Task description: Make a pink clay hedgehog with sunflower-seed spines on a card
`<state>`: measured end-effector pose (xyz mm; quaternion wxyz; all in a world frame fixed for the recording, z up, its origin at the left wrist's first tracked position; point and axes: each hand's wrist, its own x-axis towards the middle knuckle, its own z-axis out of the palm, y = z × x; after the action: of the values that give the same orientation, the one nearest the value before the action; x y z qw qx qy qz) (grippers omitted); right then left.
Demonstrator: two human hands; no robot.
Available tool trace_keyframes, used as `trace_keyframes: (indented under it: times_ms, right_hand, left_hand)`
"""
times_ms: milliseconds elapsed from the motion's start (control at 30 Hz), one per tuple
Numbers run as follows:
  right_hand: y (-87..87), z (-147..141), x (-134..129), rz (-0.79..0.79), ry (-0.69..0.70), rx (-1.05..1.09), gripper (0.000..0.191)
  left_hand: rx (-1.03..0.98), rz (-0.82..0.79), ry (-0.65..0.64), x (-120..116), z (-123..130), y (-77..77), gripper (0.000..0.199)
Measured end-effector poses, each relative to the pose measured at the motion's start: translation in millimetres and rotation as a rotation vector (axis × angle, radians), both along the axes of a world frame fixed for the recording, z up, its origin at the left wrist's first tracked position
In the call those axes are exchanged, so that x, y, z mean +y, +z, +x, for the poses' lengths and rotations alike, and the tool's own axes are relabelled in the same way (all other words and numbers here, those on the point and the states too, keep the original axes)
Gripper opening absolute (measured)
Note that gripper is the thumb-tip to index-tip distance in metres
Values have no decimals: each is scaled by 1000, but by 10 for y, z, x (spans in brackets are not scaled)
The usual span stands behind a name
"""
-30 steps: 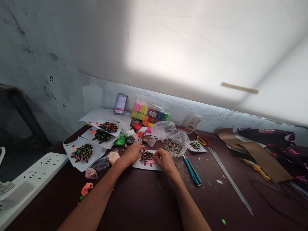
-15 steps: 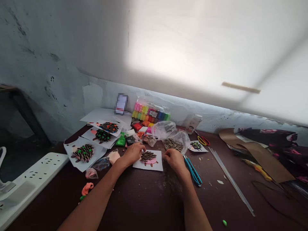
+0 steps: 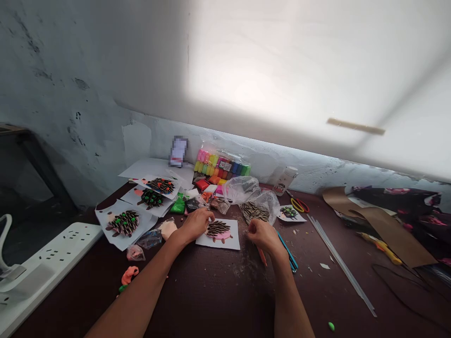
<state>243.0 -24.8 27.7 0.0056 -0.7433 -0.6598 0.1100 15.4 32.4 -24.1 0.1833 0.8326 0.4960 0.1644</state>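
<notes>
A white card lies between my hands, bearing a pink hedgehog shape covered with dark striped seeds. My left hand rests at the card's left edge, fingers curled together; what they hold, if anything, is hidden. To the right of the card, my right hand has its fingertips pinched, and anything between them is too small to make out. An orange stick-like item shows under that hand. Just behind it sits a clear bag of striped seeds. Blue-handled tools lie partly behind my right wrist.
Finished-looking hedgehog cards lie at the left, near a white power strip. Colored clay packs stand at the wall beside a phone. Scissors, clear sticks and brown paper lie right.
My right hand has shifted slightly right, now covering more of the blue-handled tools, and the orange item has come into view under it. My left hand stays at the card.
</notes>
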Motion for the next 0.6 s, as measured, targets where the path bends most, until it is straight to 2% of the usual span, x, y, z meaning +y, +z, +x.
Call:
trace_keyframes:
  times_ms: [200, 433, 533, 600]
  right_hand:
    - [-90, 38, 37, -64, 84, -74, 22]
    - [-115, -58, 6, -28, 47, -145, 28]
    - [-106, -77, 17, 31, 48, -110, 23]
    - [-119, -85, 43, 131, 57, -29, 21]
  left_hand:
    - [-10, 8, 1, 6, -3, -14, 29]
    - [-10, 9, 1, 8, 0, -24, 29]
    - [-9, 15, 4, 16, 1, -44, 29]
    - [-8, 20, -2, 21, -1, -55, 28]
